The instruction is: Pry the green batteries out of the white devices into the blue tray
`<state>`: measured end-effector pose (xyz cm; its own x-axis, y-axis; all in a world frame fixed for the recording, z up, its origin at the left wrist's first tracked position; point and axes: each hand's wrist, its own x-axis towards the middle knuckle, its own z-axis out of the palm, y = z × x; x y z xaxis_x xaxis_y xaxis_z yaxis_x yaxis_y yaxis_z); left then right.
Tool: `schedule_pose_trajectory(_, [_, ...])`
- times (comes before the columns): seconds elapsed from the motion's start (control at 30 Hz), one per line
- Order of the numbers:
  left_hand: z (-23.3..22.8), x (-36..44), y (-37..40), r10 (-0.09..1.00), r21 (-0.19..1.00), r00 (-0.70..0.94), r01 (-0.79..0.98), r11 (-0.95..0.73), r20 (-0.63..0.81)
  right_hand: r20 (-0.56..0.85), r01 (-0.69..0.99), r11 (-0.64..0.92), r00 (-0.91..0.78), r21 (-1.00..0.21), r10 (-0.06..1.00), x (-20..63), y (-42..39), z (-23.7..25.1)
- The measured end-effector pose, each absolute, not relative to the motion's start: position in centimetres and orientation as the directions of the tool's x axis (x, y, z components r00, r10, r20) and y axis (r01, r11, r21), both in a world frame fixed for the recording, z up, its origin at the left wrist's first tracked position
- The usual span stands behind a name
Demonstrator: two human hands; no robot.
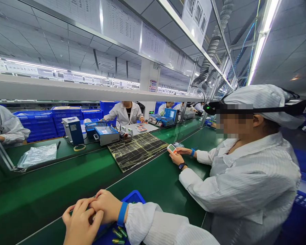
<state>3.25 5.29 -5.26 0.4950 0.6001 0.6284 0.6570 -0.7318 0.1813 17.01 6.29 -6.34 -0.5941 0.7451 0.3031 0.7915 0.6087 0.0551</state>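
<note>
- Long green factory bench [66, 185] running away under strip lights, white-coated workers seated along both sides, stacked blue plastic crates [40, 124] behind them
- Down at the bottom edge, both of the wearer's hands meet over a small blue plastic tray [134, 196] holding little olive-green cylindrical parts [118, 234]
- Left hand [79, 223] is curled in from below, right hand [108, 206] laid over it, blue wristband [122, 213] on the right wrist
- Fingers of both hands are bunched together, tips pinched in against each other; whatever sits between them is hidden, so I cannot tell what is gripped, or whether anything is
- My read: a small part is being worked or fitted at the fingertips just over the tray, mid-handling rather than picking or placing
- Any following move looks to call for a fine, steady pinch and a short reach down to the tray, which sits directly under the hands
- Just beyond to the right, a neighbouring worker in a white striped coat [244, 183] holds a small white and orange device [171, 148] in two hands
- Further up the bench lies a dark taped mat [137, 149], then a blue-grey box instrument [106, 135], with a clear plastic bag [37, 155] off to the left
</note>
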Motion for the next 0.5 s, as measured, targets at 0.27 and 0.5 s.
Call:
schedule_pose_trajectory(0.27, [-5.45, 3.05, 5.44, 0.617, 0.194, 0.505, 0.658, -0.728, 0.603, 0.286, 0.793, 0.607, -0.594, 0.051, 0.752, 16.96, 6.34, -6.44])
schedule_pose_trajectory(0.5, [-5.51, 3.09, 5.34, 0.619, 0.190, 0.505, 0.662, -0.725, 0.601, 0.268, 0.794, 0.606, -0.595, 0.052, 0.757, 16.96, 6.31, -6.35])
